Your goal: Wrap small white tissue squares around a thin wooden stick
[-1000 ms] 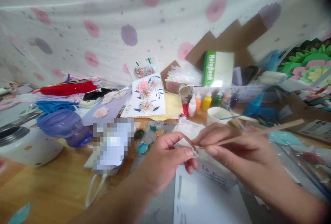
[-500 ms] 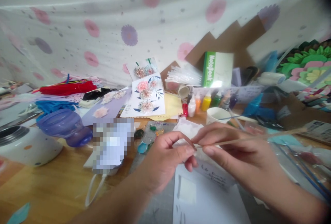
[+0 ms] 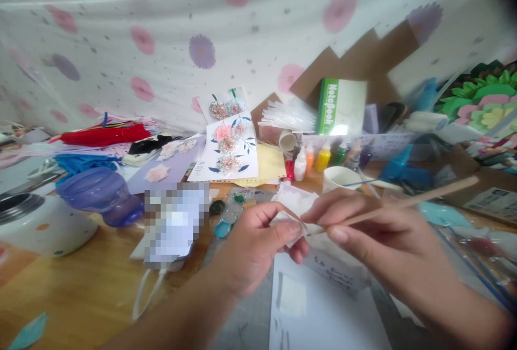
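Observation:
My left hand (image 3: pixel 258 245) pinches a small white piece of paper (image 3: pixel 287 222) between thumb and forefinger. My right hand (image 3: pixel 375 237) grips a thin wooden stick (image 3: pixel 420 199), its blunt end slanting up to the right. The stick's lower end reaches the fingertips of my left hand at the paper's edge; whether it touches the paper I cannot tell. Below both hands lie a white sheet (image 3: pixel 323 317) and a folded white paper with handwriting (image 3: pixel 337 274). Behind my fingers, a crumpled white tissue (image 3: pixel 294 197) is partly hidden.
Behind the hands stand a white cup (image 3: pixel 341 177) and several paint bottles (image 3: pixel 323 159). A blurred-out phone (image 3: pixel 175 226) with a white cable, a purple cup (image 3: pixel 97 194) and a white spotted jar (image 3: pixel 48 229) stand left. Several brushes (image 3: pixel 476 269) lie right.
The stick's far end has swung upward in my right hand. The white paper in my left hand shows more plainly now, over the thumb. Both hands stay in nearly the same place.

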Action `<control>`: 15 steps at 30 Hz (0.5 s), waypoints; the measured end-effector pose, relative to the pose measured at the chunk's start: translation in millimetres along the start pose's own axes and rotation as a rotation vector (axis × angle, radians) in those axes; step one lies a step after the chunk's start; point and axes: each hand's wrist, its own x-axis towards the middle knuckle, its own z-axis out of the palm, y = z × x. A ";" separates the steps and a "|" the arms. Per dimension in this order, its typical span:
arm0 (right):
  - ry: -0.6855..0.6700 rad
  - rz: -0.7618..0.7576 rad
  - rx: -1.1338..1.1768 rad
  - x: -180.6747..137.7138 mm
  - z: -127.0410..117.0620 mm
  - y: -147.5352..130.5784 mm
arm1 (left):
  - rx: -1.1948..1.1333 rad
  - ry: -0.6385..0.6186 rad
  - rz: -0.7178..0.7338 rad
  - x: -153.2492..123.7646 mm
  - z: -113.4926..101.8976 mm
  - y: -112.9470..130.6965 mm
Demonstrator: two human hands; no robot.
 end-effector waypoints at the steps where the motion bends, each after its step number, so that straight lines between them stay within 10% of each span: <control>1: -0.019 -0.022 -0.038 0.4 0.1 -1.2 | 0.002 0.007 -0.002 0.5 0.4 0.2; 15: 0.112 0.011 -0.088 0.1 0.5 6.6 | 0.115 0.053 0.091 0.5 -0.7 -2.8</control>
